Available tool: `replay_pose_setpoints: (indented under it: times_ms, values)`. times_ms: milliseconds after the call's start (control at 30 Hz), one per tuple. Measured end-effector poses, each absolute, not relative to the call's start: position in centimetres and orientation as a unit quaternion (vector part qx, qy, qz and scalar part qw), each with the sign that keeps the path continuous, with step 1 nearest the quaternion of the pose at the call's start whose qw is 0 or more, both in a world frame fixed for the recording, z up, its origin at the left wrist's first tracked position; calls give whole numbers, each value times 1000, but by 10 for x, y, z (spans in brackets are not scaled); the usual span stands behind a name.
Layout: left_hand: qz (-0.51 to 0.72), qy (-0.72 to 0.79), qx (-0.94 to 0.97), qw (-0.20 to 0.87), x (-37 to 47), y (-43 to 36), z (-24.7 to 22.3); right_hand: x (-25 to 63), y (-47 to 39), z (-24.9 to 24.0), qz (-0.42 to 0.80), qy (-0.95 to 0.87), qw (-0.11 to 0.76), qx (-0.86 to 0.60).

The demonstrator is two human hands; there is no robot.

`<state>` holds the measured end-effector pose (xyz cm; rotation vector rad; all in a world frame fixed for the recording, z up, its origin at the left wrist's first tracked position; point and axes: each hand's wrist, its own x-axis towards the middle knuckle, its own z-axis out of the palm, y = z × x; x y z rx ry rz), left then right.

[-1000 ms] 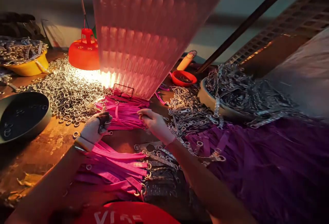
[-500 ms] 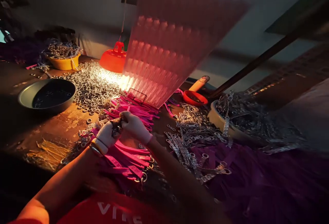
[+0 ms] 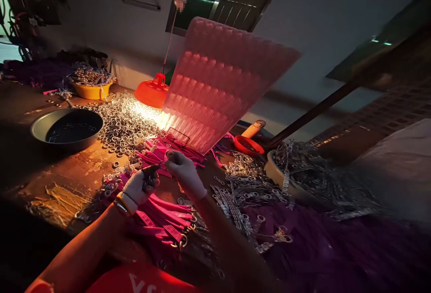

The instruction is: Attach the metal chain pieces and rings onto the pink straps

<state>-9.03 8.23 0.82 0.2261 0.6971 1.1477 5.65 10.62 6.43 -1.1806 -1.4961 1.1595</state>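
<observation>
My left hand [image 3: 136, 190], in a pale glove with a watch at the wrist, is closed around a small dark tool [image 3: 150, 171] whose kind I cannot make out. My right hand [image 3: 185, 176], also gloved, is pinched just right of the tool's tip; what its fingers hold is too small to name. Beneath both hands lie bright pink straps [image 3: 168, 212] with metal rings [image 3: 182, 240] at their near ends. More pink straps [image 3: 151, 156] lie just beyond the hands, beside a heap of metal rings [image 3: 124, 122].
An orange lamp [image 3: 151, 94] hangs beside a leaning translucent ribbed sheet [image 3: 215, 91]. On the left are a metal bowl [image 3: 40, 136] and a yellow basin [image 3: 92, 92]. To the right stand a red bowl [image 3: 249, 145], a full tub [image 3: 274, 169], metal chain strips [image 3: 232, 207] and purple straps [image 3: 319, 243].
The view has tilted up, so the scene sits lower. My hands have drawn slightly apart, with the right one shifted right and the left one still around the dark tool.
</observation>
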Motion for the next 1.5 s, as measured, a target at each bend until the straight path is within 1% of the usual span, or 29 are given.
replay_pose_setpoints:
  times_ms: [67,167,233,300,400,533,600,667,700,767,833,900,967,1033,1133,1167,1233,1300,1367,1500]
  values:
    - [534,342,144,760,-94,82,12,64,108,66,506,-598,406,-470]
    - [545,358,219,726,-97,79,19,73,113,66,603,-558,361,-442]
    - [544,378,326,674,-98,77,23,78,117,65,675,-527,325,-401]
    - [531,398,452,596,-98,77,26,82,120,62,725,-508,295,-360]
    - [507,424,572,486,-97,78,29,85,121,57,747,-501,271,-344]
    - [479,470,639,376,-90,80,25,86,114,47,729,-510,272,-366]
    - [463,488,638,375,-86,80,21,88,106,42,681,-534,311,-393]
    - [448,486,615,430,-81,79,17,92,98,39,559,-615,352,-431]
    - [439,477,601,467,-78,78,15,95,94,39,477,-669,353,-447]
    - [420,455,577,532,-74,77,11,100,86,40,312,-766,309,-470]
    - [399,445,559,575,-70,75,9,105,80,41,189,-817,229,-494]
    - [375,448,542,604,-66,72,6,109,73,41,94,-843,153,-507]
    - [347,454,531,625,-60,70,5,113,66,38,61,-857,115,-499]
    - [317,461,533,634,-53,70,5,118,60,31,126,-845,135,-501]
    - [276,470,564,620,-42,78,7,134,58,22,258,-781,216,-527]
    - [263,474,581,607,-39,85,8,143,61,20,278,-752,251,-542]
    - [237,487,624,563,-35,103,11,165,68,20,278,-679,341,-588]
    - [213,507,675,492,-35,127,14,189,75,19,264,-601,411,-632]
    - [191,528,722,404,-35,149,15,208,80,14,259,-570,425,-654]
    - [135,549,785,255,-29,171,7,220,77,-13,298,-599,363,-649]
